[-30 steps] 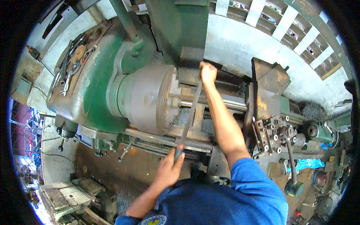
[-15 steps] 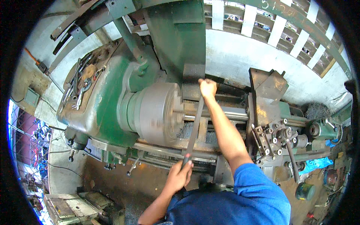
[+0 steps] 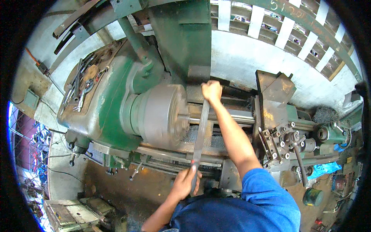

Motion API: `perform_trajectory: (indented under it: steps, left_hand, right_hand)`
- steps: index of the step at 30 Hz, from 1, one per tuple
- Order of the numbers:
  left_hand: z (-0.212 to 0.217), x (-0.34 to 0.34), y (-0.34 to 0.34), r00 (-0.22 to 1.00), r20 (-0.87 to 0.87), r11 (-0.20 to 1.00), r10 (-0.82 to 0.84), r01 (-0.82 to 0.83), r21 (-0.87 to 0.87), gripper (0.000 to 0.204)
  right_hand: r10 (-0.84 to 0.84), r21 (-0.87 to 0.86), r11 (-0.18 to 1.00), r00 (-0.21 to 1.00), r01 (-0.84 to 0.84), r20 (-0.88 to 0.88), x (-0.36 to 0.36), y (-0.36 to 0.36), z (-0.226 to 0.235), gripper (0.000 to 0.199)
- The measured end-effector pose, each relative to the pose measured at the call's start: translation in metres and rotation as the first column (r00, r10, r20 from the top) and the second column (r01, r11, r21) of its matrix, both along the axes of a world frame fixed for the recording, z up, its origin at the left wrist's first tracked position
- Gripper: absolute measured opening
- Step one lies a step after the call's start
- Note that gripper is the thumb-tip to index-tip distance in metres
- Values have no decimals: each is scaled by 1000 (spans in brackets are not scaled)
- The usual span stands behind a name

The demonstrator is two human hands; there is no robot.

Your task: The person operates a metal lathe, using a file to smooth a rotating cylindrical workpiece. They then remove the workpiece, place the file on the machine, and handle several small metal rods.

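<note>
Two hands: both on one long flat file (image 3: 200,133), mid-frame
Lathe (image 3: 116,104): green, fills left and centre; chuck (image 3: 164,116) just left of file
Tool post (image 3: 280,135): right, apart from arm
Right hand (image 3: 211,91): fist closed on far tip
Left hand (image 3: 186,181): wrapped round near handle

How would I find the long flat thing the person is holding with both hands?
Start at the big green metal lathe and its wide grey round chuck. Just right of the chuck, a long flat grey metal file lies across a thin shiny bar, with the right hand on its far tip and the left hand at its near end. Unlike the fixed machine parts around it, it is slim, loose and hand-held.
</note>
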State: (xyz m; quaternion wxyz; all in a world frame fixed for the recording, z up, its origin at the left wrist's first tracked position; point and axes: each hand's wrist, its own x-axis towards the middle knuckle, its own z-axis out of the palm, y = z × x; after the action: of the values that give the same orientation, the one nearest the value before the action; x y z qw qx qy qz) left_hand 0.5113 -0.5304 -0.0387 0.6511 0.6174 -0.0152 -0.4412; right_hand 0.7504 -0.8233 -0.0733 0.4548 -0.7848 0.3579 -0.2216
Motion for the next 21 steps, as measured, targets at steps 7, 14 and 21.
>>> perform_trajectory:
  steps: [7,14,21]
  left_hand:
    - [11,15,-26,998,54,988,-27,19,156,52]
    - [-3,-4,-20,982,182,991,-43,19,131,42]
    - [-3,-37,40,978,207,961,-30,-28,274,36]
  right_hand:
    - [40,-143,989,999,-40,-3,21,-34,-25,27]
    - [12,113,993,993,-26,119,2,-54,-15,32]
    - [15,154,986,961,-60,277,-29,25,-13,34]
